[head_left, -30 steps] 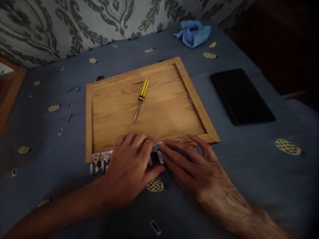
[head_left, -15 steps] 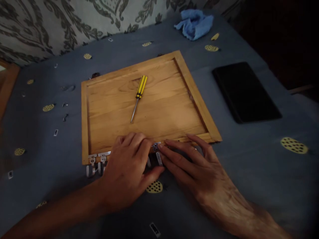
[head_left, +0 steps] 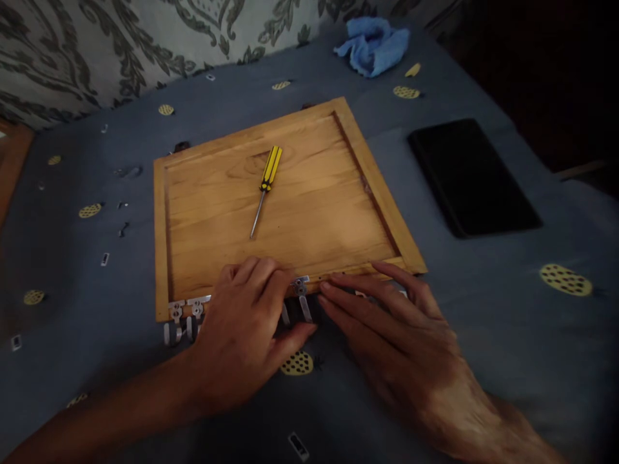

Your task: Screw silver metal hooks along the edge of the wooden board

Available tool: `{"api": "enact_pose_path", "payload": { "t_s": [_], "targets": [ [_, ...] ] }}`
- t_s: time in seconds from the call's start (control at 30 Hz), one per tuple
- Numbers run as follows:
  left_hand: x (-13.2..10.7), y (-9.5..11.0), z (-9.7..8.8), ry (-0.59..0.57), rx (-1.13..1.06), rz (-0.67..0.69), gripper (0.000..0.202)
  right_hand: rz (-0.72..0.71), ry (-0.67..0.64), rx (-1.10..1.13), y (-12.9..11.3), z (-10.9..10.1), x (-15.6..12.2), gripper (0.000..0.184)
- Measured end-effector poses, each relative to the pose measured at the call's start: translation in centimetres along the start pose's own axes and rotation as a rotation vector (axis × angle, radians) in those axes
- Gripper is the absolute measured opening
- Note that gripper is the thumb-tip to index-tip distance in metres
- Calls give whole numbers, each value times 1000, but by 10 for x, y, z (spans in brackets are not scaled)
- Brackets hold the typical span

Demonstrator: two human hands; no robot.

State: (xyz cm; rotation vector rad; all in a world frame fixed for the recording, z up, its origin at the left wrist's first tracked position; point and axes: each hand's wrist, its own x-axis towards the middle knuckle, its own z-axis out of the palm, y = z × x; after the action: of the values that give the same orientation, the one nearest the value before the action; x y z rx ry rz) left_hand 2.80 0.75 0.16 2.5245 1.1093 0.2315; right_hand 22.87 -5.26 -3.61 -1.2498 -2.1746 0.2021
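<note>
On the left of the grey-blue sheet [head_left: 97, 335], a few small metal bits [head_left: 123, 229] lie loose; a tug on the fabric could roll them into a fold and out of sight. Beside them the wooden board [head_left: 309, 212] lies flat, its near edge toward the person. Two metal hooks [head_left: 176, 312] stick out past that edge at the left corner, and a heavy push there might tip the board, should the bedding give. The left hand [head_left: 246, 322] curls over the same edge, fingers above and thumb lower; whether it is clamped on the wood or on metal underneath, one cannot tell. Behind it a yellow screwdriver [head_left: 265, 187] rests unheld on the board, free to roll or scratch if the wood tilts. By the thumb tip, another hook [head_left: 305, 309] could slip askew if pressed unevenly. The right hand [head_left: 396, 335] lies stretched along the edge, fingers loosely parted and closed on nothing visible; leaning hard there could shift the board. Farther right, a dark tablet [head_left: 474, 177] lies well apart, at little risk unless the sheet is dragged
</note>
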Motion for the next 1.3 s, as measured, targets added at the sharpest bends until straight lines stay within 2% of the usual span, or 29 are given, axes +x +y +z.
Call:
{"api": "enact_pose_path", "payload": {
  "t_s": [0.8,1.3],
  "targets": [
    [1,1,0,-41,5,-27,29,-32,-54,-3,-3,3,3,28],
    [2,0,1,-29,4,-12,29,-18,-8,24,-4,4,6,26]
  ]
}}
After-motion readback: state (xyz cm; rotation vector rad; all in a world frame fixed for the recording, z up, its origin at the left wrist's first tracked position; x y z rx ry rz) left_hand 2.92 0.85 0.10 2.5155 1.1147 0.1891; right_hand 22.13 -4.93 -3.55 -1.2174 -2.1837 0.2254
